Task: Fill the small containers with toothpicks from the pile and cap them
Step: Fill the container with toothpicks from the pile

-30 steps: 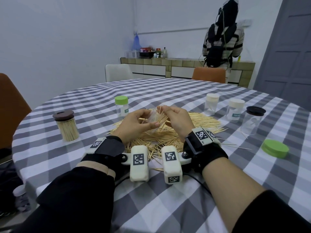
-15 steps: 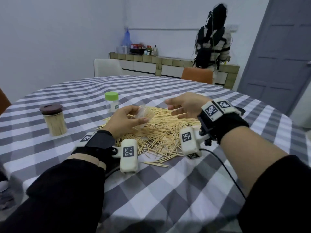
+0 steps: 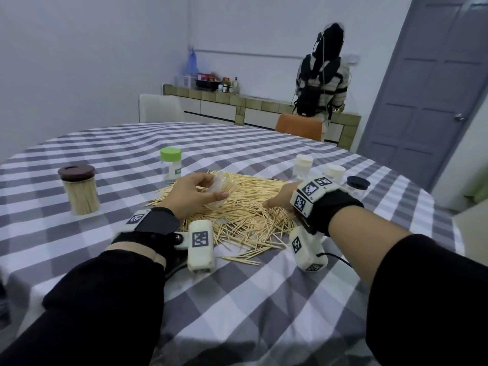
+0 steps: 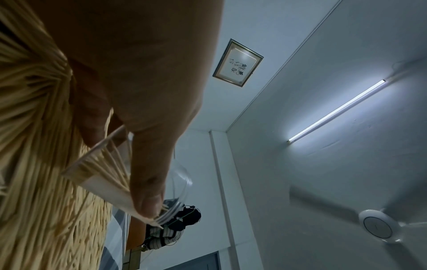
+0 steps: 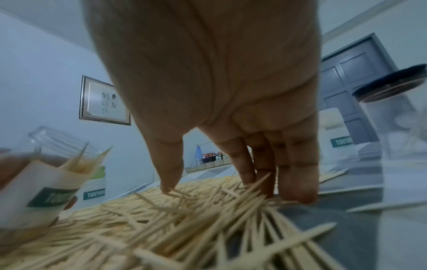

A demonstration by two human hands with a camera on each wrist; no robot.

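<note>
My left hand (image 3: pixel 194 195) grips a small clear container (image 3: pixel 220 187) over the toothpick pile (image 3: pixel 237 210), tilted, with a few toothpicks inside (image 4: pixel 110 164). The same container (image 5: pixel 41 179) shows at the left of the right wrist view, uncapped. My right hand (image 3: pixel 281 199) reaches down onto the right edge of the pile, fingers (image 5: pixel 295 175) nearly straight and thumb apart, tips touching loose toothpicks (image 5: pixel 208 210). I see no toothpick pinched.
A brown-lidded jar (image 3: pixel 79 190) full of toothpicks stands at left. A green-capped container (image 3: pixel 170 165) is behind the pile. Two white-capped containers (image 3: pixel 303 166) and a black-lidded jar (image 3: pixel 357 184) stand at right. A person (image 3: pixel 322 83) stands at the far counter.
My right hand left the container, swung out to the right and came down onto the pile's right edge. The left hand kept hold of the container, lowering it slightly.
</note>
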